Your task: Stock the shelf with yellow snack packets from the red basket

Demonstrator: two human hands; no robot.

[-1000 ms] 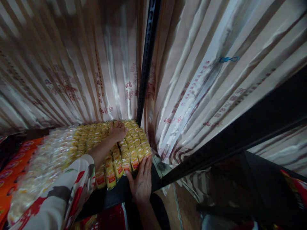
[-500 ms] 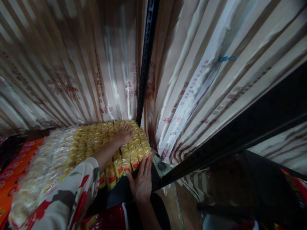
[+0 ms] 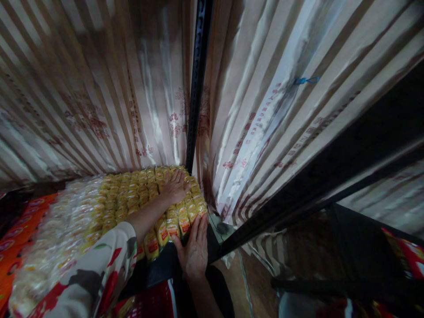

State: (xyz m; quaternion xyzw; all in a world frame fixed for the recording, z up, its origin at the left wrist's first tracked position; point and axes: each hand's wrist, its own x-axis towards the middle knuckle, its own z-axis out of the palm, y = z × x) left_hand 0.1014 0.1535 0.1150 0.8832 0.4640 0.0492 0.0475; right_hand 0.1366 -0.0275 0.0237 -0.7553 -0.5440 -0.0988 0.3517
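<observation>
Rows of small yellow wrapped packets (image 3: pixel 127 194) lie tightly packed on a dark shelf (image 3: pixel 159 274). My left hand (image 3: pixel 174 190) rests flat on top of them near the far right corner, palm down with fingers stretched out. At the front right corner, my right hand (image 3: pixel 194 249) lies against the ends of the packets, fingers straight and thumb apart. Red and yellow labels show on the nearest packets. Neither hand is closed round anything. My left forearm, in a flowered sleeve (image 3: pixel 96 265), covers part of the rows.
Clear-wrapped pale packets (image 3: pixel 62 225) and orange packs (image 3: pixel 28 234) sit to the left. A black upright post (image 3: pixel 195 84) stands at the back corner, before printed, pleated curtains (image 3: pixel 155 88). A dark rail (image 3: pixel 298 176) crosses on the right. Below is a red basket (image 3: pixel 152 302).
My left hand has slid slightly to the right and nearer over the packets. My right hand stays at the front corner. The whole view has shifted a little.
</observation>
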